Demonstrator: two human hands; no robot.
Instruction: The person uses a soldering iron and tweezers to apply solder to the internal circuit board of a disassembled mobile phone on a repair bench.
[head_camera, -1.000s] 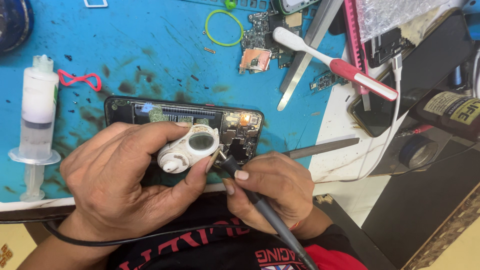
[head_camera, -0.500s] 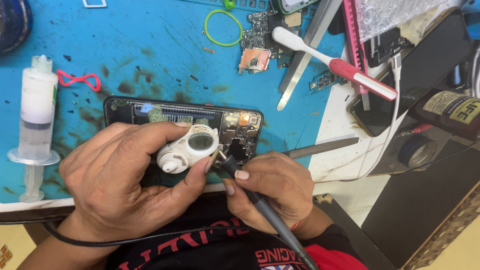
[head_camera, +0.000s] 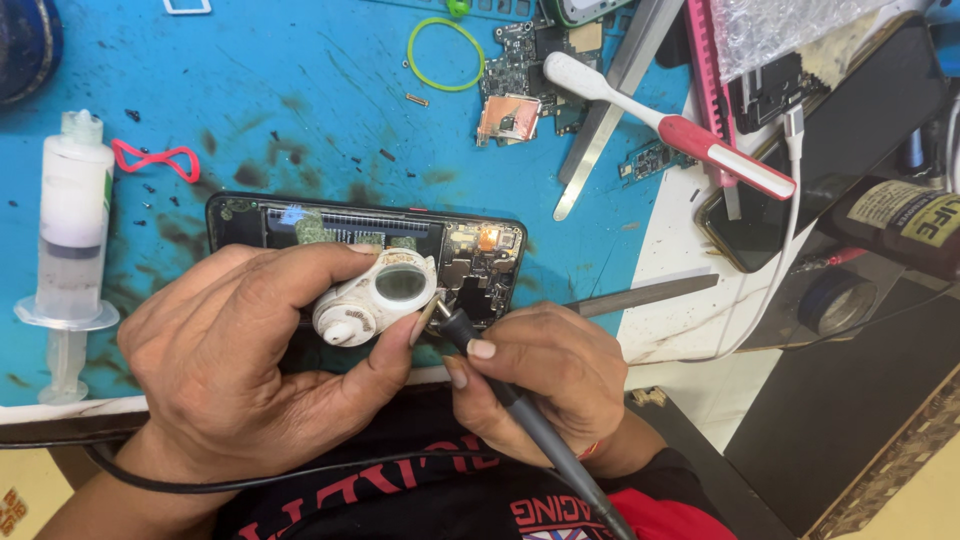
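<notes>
A small white magnifier (head_camera: 375, 297) with a round lens is held in the left hand (head_camera: 240, 370), pinched between the thumb below and the fingers curled over its top, so that grip is closed on it. The magnifier is poised just above an opened phone (head_camera: 365, 250) that lies flat near the front edge of the bench (head_camera: 280, 130), its back cover off and its circuit boards exposed at the right end. A dark pen-like tool (head_camera: 520, 415) with a cable-like tail is gripped in the right hand (head_camera: 545, 385), thumb and fingers closed round its shaft, and its tip is set down at the exposed boards just beside the magnifier's lens. A black cable (head_camera: 280, 478) is draped under the left wrist. At the left edge of the bench a large syringe (head_camera: 68, 240) is laid, with a red rubber band (head_camera: 155, 160) near it. Toward the far edge a green rubber band (head_camera: 445, 55) and a loose circuit board (head_camera: 520, 95) are seen, with a white and red toothbrush (head_camera: 665, 125) lying across a metal ruler (head_camera: 610, 110). A flat metal blade (head_camera: 645, 295) is laid just right of the right hand, and a second phone (head_camera: 840, 140) on a white charging cable rests at the right edge.
</notes>
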